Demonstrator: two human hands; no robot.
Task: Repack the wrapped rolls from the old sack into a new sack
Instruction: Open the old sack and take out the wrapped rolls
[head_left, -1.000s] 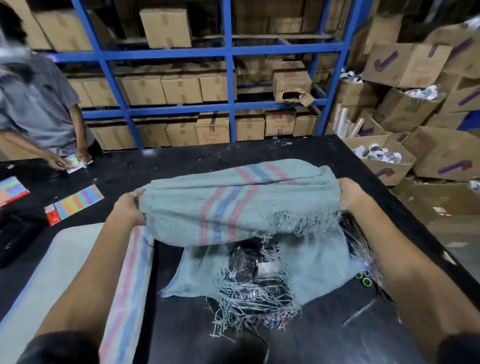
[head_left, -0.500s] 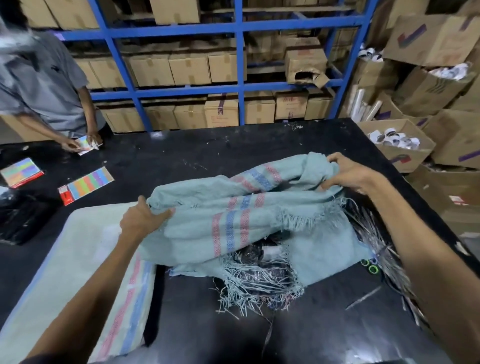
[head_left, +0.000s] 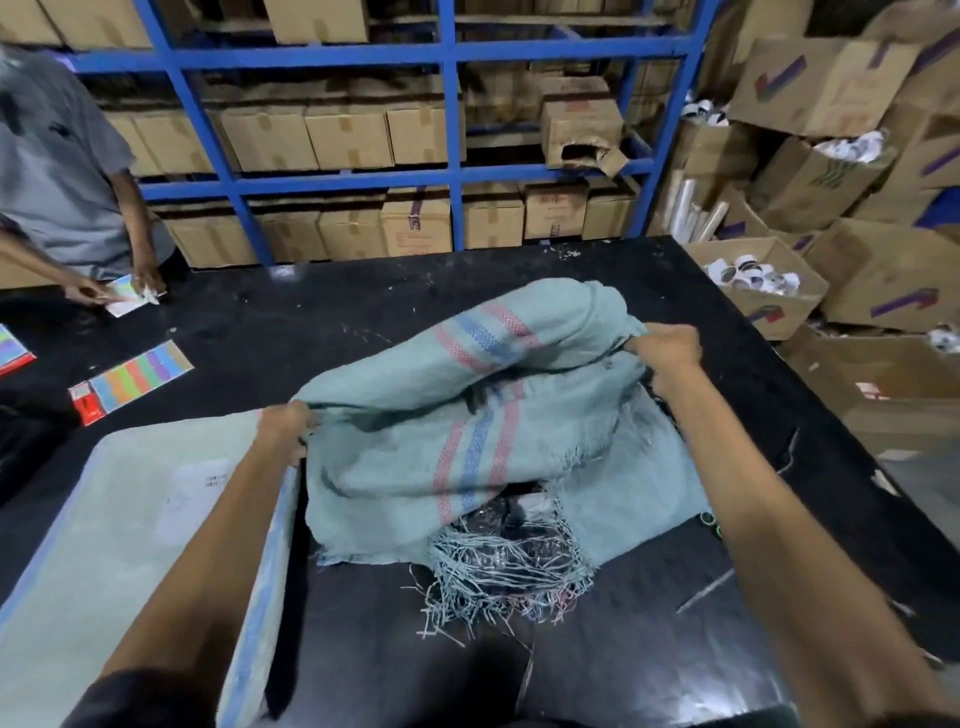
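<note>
Dim, diffuse indoor light from overhead; no hard shadows. Black table (head_left: 363, 322) swallows light, with pale glare patch near bottom edge. Old sack (head_left: 395, 415) evenly lit, soft shadow in folds and under raised flap. Blue rack (head_left: 447, 176) recesses behind cartons (head_left: 348, 135) dark. Whole frame soft, smeared detail. Bystander (head_left: 52, 171) at left edge blurred. Wide-angle bowing: rack uprights lean, forearms (head_left: 779, 519) stretch toward bottom corners. Left hand (head_left: 285, 426) and right hand (head_left: 670, 348) fairly clear, knuckles lit from above.
</note>
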